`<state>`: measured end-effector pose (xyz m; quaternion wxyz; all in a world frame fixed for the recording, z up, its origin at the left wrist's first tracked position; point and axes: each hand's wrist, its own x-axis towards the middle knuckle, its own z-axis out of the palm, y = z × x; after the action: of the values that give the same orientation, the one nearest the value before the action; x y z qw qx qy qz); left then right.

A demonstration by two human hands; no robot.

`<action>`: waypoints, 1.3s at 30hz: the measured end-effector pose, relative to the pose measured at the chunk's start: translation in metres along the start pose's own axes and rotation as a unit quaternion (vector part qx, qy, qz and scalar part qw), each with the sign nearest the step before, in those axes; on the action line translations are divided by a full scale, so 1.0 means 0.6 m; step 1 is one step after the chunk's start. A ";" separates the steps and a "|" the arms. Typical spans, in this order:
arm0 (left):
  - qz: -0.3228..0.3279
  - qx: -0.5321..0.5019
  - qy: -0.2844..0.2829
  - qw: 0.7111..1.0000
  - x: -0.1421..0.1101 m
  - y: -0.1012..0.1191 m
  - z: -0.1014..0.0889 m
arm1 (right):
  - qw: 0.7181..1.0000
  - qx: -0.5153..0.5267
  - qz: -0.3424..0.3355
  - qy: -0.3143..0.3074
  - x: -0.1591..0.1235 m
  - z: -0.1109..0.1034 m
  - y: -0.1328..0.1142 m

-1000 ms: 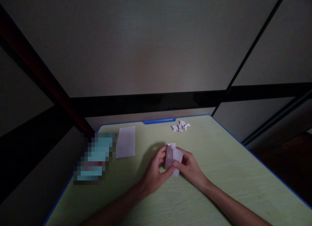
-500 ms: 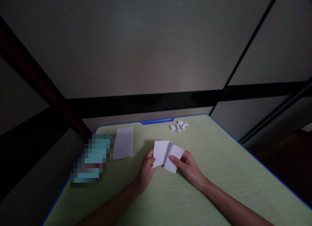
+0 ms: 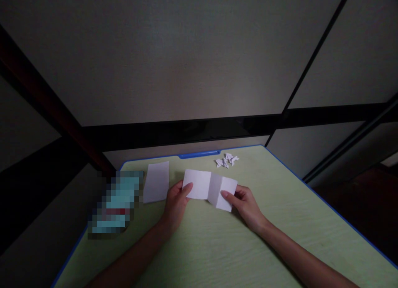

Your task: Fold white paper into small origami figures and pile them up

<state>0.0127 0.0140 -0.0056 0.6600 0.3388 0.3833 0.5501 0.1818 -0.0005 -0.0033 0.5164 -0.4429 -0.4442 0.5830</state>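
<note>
A creased white sheet of paper (image 3: pixel 197 184) is stretched between my two hands above the table. Its panels bend in a zigzag, with one crease near the middle and another closer to the right end. My left hand (image 3: pixel 175 201) pinches the left edge, thumb on top and fingers behind. At the other end my right hand (image 3: pixel 245 203) is closed on the right panel, its thumb lying across the front. The fingers behind the paper are partly hidden.
A stack of white paper (image 3: pixel 156 182) lies left of my hands. Beyond it is a pixelated bluish object (image 3: pixel 120 201). Several small folded paper pieces (image 3: pixel 226 160) rest near the far edge of the blue-rimmed table (image 3: pixel 295 221). A cabinet front (image 3: pixel 186 64) rises behind.
My left hand has moved left, drawing the folded paper wider so its middle panel shows. The right hand still holds its end, nearly in place.
</note>
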 end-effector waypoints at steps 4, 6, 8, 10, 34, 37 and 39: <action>-0.015 -0.012 0.004 1.000 0.005 0.008 -0.003 | 0.998 -0.027 -0.015 0.053 0.007 -0.018 -0.009; -0.028 -0.026 0.001 0.999 0.005 0.010 -0.002 | 0.997 -0.033 -0.019 0.062 0.008 -0.022 -0.011; -0.036 -0.049 -0.007 0.998 0.006 0.011 -0.002 | 0.997 -0.031 -0.020 0.062 0.009 -0.024 -0.011; -0.042 -0.072 -0.014 0.996 0.008 0.010 -0.003 | 0.998 -0.023 -0.017 0.059 0.009 -0.024 -0.011; -0.102 -0.075 -0.109 0.986 -0.002 -0.002 0.009 | 1.000 -0.013 -0.007 -0.009 0.000 -0.009 -0.005; -0.100 -0.071 -0.125 0.985 -0.002 -0.003 0.009 | 0.999 -0.017 -0.007 -0.029 -0.002 -0.008 -0.004; -0.096 -0.062 -0.133 0.985 -0.003 -0.003 0.008 | 0.999 -0.022 -0.008 -0.034 -0.002 -0.007 -0.004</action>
<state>0.0177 0.0118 -0.0049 0.7745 0.3289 0.2876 0.4574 0.1865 -0.0014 -0.0016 0.4958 -0.4303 -0.4775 0.5839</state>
